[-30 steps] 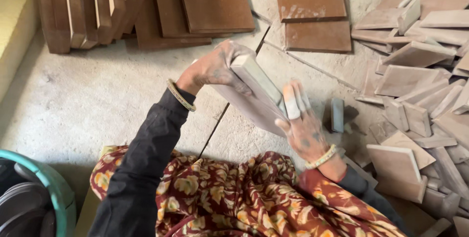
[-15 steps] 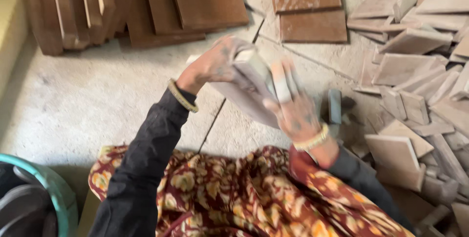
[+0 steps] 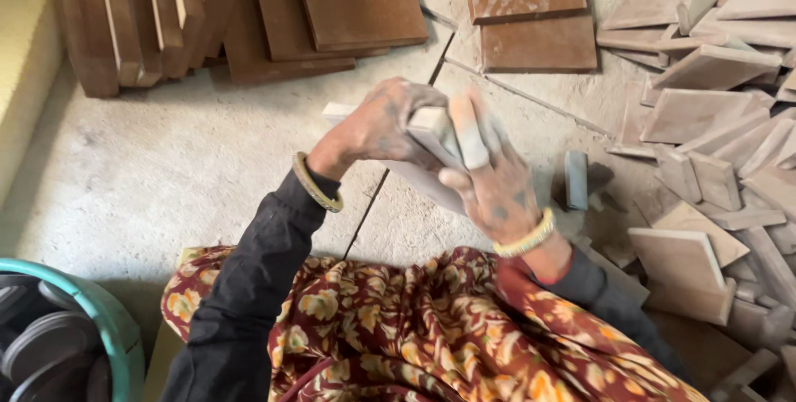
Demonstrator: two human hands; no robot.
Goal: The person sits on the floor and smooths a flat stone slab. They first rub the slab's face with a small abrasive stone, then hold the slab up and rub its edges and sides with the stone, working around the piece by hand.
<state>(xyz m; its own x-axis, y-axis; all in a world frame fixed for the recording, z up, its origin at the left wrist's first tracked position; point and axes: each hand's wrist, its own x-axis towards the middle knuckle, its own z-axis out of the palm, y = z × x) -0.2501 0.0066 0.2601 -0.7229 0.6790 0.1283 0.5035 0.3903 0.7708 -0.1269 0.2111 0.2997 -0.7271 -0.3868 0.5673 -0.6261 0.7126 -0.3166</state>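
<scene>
So the person was holding a pale flat tile (image 3: 414, 174) up over their lap, above the concrete floor (image 3: 166, 170). The left hand (image 3: 377, 124) was curled around the tile's upper edge, fingers wrapped over it and gripping. The right hand (image 3: 489, 178) sat just right of the tile's near end, fingers stretched out straight and pressed flat along its face (whether the thumb was hooked behind it couldn't be made out). Both hands were dusty and touching the tile, a bangle on each wrist.

Taking the tile as the landmark: beyond it and to the left, a stack of brown slabs (image 3: 157, 12) leaned on edge, with more flat brown tiles (image 3: 531, 12) lying beyond it to the right. Well to the right of the tile sprawled a heap of tile offcuts (image 3: 713, 120), jumbled every which way. One small grey block (image 3: 575, 178) stood just right of the tile. Below the tile was the floral cloth (image 3: 398, 327) over the lap, and far down-left of it a teal tub (image 3: 99, 319).
</scene>
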